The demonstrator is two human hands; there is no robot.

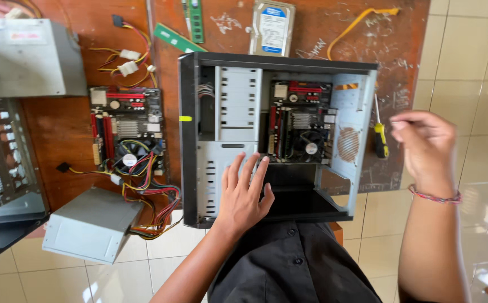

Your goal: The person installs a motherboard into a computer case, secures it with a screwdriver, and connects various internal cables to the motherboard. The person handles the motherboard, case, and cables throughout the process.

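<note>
An open computer case (221,140) lies on its side on the wooden tabletop (58,129), its near edge hanging slightly past the tabletop's front toward the person. Inside it, a motherboard (303,120) with a round cooler fan sits against the right half, beside the pale drive bays at the middle. The left hand (244,196) lies flat on the case's perforated metal floor with fingers spread, its grip released and holding nothing. The right hand (426,143) hangs in the air over the tabletop's right edge and the tiled floor (468,67), a braided band at the wrist; its fingers curl loosely inward, and whether they pinch anything small cannot be told. Just left of that hand, a yellow-and-black screwdriver (379,134) lies on the tabletop beside the case's right wall. Behind the case rest a hard drive (272,27), two green memory sticks (185,28) and a yellow flat cable (356,25). To the left lie a second motherboard (126,132) with coloured wires, a grey power supply (92,224) at the front edge, another metal box (25,56) at the back, and part of a second case (2,174).
</note>
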